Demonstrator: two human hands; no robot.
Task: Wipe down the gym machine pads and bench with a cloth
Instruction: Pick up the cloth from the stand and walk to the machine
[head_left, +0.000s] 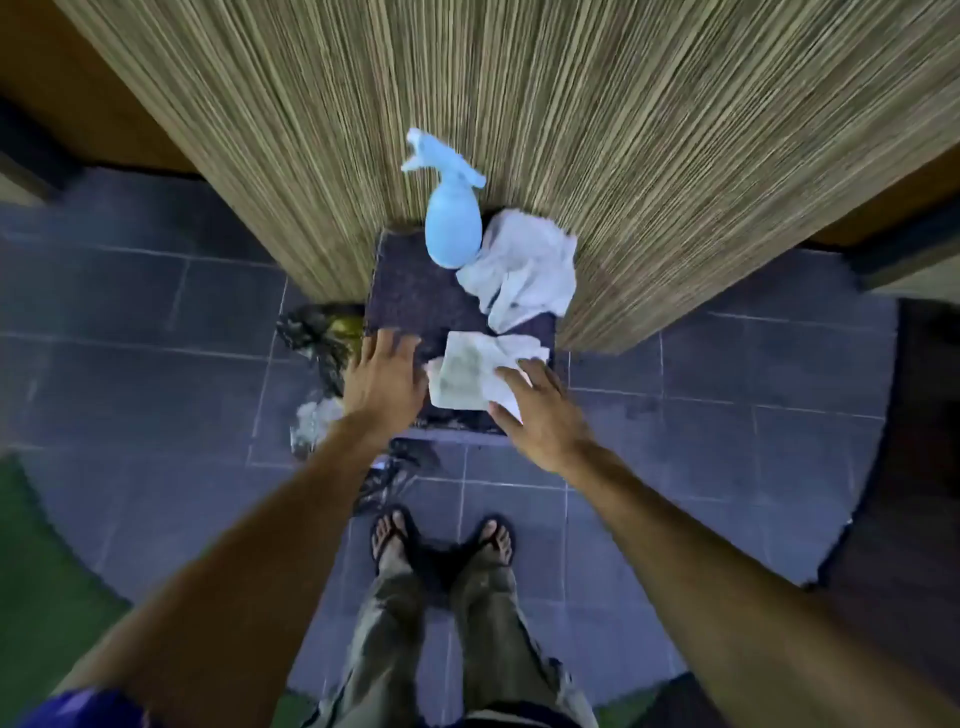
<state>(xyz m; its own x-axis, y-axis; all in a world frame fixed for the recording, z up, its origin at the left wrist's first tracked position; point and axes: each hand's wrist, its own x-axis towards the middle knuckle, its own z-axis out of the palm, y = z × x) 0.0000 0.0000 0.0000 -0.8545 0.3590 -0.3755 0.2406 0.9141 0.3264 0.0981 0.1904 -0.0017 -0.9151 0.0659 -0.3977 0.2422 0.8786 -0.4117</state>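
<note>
A folded, slightly soiled white cloth (470, 376) lies at the near edge of a dark square stool top (415, 296). My right hand (540, 410) rests on the cloth's right side with fingers spread over it. Just left of the cloth, my left hand (382, 376) lies flat on the stool top, fingers apart, holding nothing. A second, crumpled white cloth (524, 267) sits at the back right of the stool. A light blue spray bottle (451, 218) stands beside it against the wall.
A ribbed wood-slat wall (519, 93) rises directly behind the stool. Crumpled dark and clear plastic bags (322, 338) lie on the grey tiled floor (156, 338) at the stool's left. My sandalled feet (441, 540) stand just in front. Green turf (31, 571) borders the lower left.
</note>
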